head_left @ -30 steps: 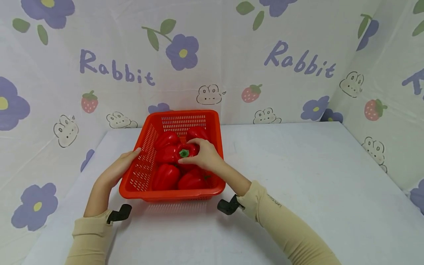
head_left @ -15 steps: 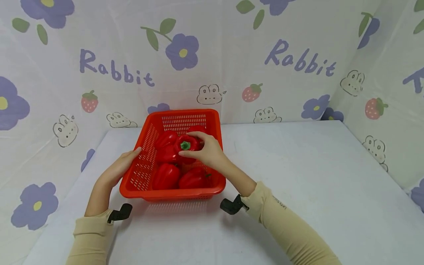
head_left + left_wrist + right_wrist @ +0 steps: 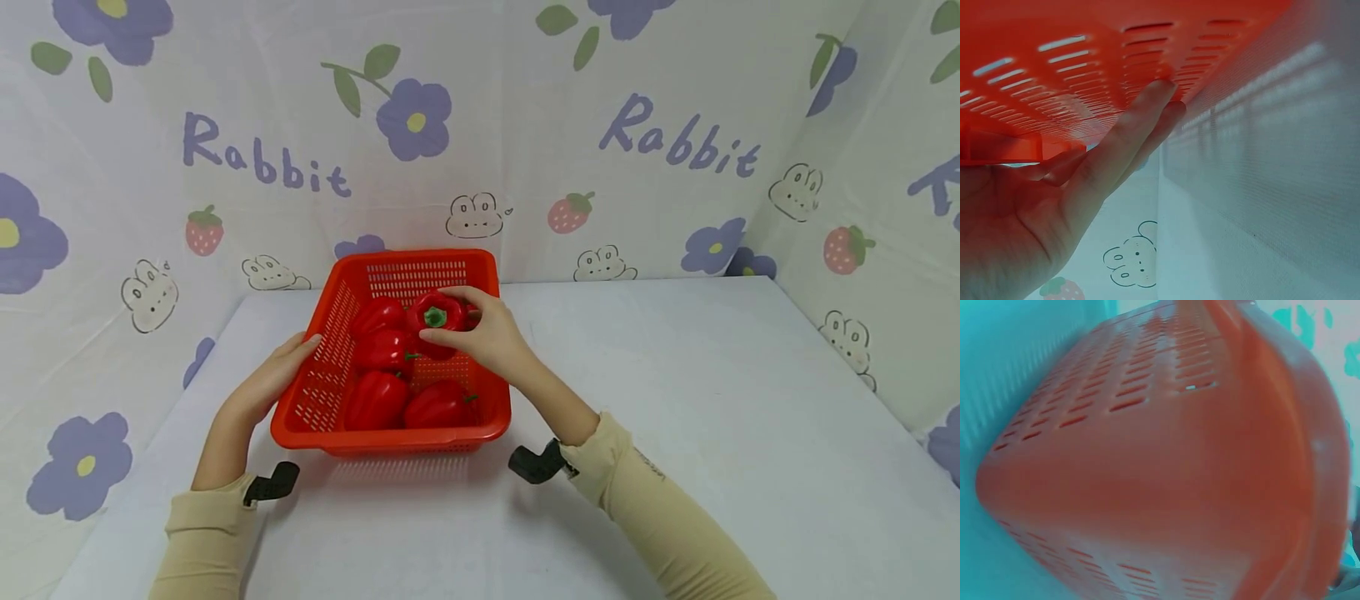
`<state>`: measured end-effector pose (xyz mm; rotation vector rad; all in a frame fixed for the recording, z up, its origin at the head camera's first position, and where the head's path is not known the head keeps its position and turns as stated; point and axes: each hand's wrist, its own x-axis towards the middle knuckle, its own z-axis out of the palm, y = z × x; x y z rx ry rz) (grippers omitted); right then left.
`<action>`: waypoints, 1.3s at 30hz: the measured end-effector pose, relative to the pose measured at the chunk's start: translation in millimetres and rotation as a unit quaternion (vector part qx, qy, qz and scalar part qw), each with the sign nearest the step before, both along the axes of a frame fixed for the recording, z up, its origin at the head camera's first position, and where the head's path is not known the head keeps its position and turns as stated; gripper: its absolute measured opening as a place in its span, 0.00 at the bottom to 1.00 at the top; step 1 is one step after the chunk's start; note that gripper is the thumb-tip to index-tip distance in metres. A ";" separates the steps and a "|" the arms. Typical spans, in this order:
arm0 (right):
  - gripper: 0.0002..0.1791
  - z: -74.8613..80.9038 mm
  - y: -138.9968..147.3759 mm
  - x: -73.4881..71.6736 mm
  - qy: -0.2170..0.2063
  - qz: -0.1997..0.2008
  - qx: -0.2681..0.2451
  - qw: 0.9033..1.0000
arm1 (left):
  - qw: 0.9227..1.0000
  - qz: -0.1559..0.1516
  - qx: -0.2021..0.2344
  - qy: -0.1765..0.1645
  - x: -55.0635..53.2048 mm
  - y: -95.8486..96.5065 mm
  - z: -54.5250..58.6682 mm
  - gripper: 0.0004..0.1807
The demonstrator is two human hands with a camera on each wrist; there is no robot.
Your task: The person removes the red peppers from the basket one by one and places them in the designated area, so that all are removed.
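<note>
In the head view my right hand (image 3: 491, 333) holds a red bell pepper (image 3: 433, 315) between thumb and fingers, its green stem facing me. It is over the right back part of a red plastic basket (image 3: 390, 437). Several other red bell peppers (image 3: 377, 400) lie in the basket. My left hand (image 3: 273, 375) grips the basket's left side, thumb at the rim. In the left wrist view the fingers (image 3: 1116, 144) of that hand lie along the outside of the slotted wall. The right wrist view shows the basket's outer corner (image 3: 1147, 481); the right hand is hidden there.
The basket stands on a white-covered table (image 3: 637, 433), near the back. A white cloth backdrop (image 3: 525, 100) printed with flowers, rabbits and strawberries rises behind the table and along both sides. A black camera mount (image 3: 272, 482) sits at the left wrist, another (image 3: 536, 463) at the right.
My right hand has lifted the bell pepper off the others and moved it to the right and back. A pepper with a green stem now shows in the middle. My left hand stays put.
</note>
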<state>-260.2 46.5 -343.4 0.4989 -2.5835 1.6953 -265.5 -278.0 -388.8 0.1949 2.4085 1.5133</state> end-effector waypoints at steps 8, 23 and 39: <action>0.32 7.9 13.9 -0.3 -0.004 -0.025 -0.012 1.000 | 1.000 0.006 -0.003 0.014 -0.3 0.2 0.3 0.38; 0.33 16.5 47.3 -6.2 -0.013 -0.055 -0.048 0.997 | 1.000 0.006 -0.005 0.018 -2.1 0.5 1.5 0.37; 0.33 2.2 80.0 -22.9 -0.016 -0.103 -0.045 0.994 | 1.000 0.009 -0.006 0.020 -1.6 -0.3 0.9 0.37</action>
